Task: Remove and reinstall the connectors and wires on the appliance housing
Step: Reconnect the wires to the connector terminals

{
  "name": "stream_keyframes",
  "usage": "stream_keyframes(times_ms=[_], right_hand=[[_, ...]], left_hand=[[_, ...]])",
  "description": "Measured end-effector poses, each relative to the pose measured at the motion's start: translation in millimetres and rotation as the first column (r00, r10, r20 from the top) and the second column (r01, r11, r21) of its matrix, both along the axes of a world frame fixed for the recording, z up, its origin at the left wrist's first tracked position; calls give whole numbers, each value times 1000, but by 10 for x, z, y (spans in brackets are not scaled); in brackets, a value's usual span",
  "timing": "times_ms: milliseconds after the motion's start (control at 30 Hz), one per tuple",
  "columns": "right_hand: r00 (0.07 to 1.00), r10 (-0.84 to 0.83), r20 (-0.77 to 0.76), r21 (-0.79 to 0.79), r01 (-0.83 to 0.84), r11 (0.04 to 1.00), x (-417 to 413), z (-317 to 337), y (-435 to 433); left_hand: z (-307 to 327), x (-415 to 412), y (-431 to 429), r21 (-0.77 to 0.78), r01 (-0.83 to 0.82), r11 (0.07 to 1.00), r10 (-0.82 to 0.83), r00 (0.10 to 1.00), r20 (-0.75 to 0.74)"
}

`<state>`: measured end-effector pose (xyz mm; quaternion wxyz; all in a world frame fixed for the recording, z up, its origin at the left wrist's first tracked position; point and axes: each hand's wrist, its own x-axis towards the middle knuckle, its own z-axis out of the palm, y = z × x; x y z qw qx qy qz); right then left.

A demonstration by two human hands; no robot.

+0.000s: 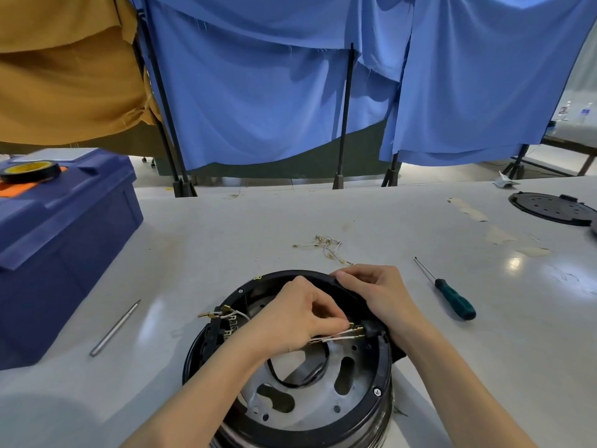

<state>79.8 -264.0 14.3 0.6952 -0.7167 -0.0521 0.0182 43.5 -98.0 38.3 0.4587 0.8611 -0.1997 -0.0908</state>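
A round black appliance housing (pixel 378 379) with a metal inner plate lies open side up at the table's near edge. My left hand (pixel 300 315) reaches inside it and pinches a brass connector (pixel 354 328) on thin white wires near the right inner wall. My right hand (pixel 374 292) grips the housing's far right rim, fingers curled over the edge. More brass connectors on white wires (pixel 223 313) stick out at the housing's left side by a black terminal block.
A loose bundle of wires with brass terminals (pixel 326 248) lies beyond the housing. A green-handled screwdriver (pixel 449 292) is to the right, a metal rod (pixel 114 328) to the left. A blue toolbox (pixel 61 240) with a tape roll stands far left; a black lid (pixel 552 208) far right.
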Motion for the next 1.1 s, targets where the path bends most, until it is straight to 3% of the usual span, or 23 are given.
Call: stream_keyframes(times_ms=[500, 767, 900, 1100], right_hand=[[999, -16, 30, -52, 18, 998, 4, 11, 17], [999, -31, 37, -58, 33, 998, 12, 3, 27], [999, -15, 28, -38, 16, 999, 12, -3, 14], [1000, -12, 27, -19, 13, 1000, 29, -27, 13]], left_hand=[[55, 35, -39, 11, 40, 999, -39, 996, -85], [106, 78, -77, -184, -19, 983, -62, 905, -421], [151, 112, -136, -124, -54, 991, -16, 866, -499], [202, 112, -239, 54, -49, 997, 69, 875, -478]])
